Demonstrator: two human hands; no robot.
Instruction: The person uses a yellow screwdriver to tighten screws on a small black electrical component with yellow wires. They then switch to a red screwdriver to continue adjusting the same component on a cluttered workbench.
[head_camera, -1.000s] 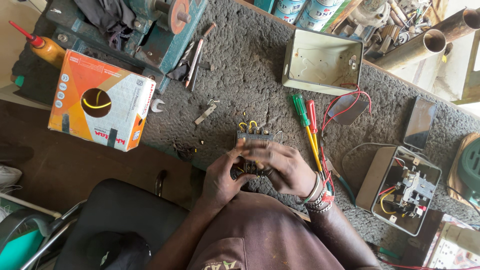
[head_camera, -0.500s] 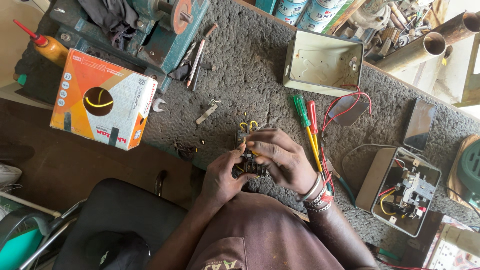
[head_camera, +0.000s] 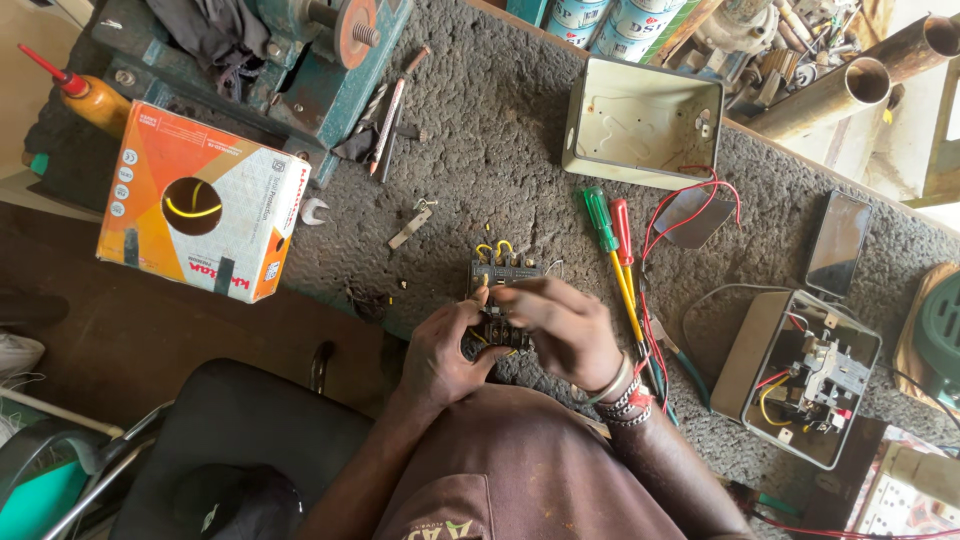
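A small black electrical block with short yellow wire loops (head_camera: 503, 272) lies on the grey textured bench top (head_camera: 480, 150) right in front of me. My left hand (head_camera: 447, 345) grips its near left side. My right hand (head_camera: 560, 325) covers its near right part, fingers curled onto it. A beaded bracelet sits on my right wrist. The lower half of the block is hidden under my fingers.
A green-handled screwdriver (head_camera: 598, 220) and a red-handled one (head_camera: 622, 228) lie right of the block with red wires. An open cream metal box (head_camera: 640, 120) stands behind, a wired switch box (head_camera: 800, 375) at right, a phone (head_camera: 838, 243), an orange wire carton (head_camera: 200, 205) at left.
My right hand has shifted slightly left over the block, covering more of it. My left hand keeps its hold on the block's side. The view has barely moved.
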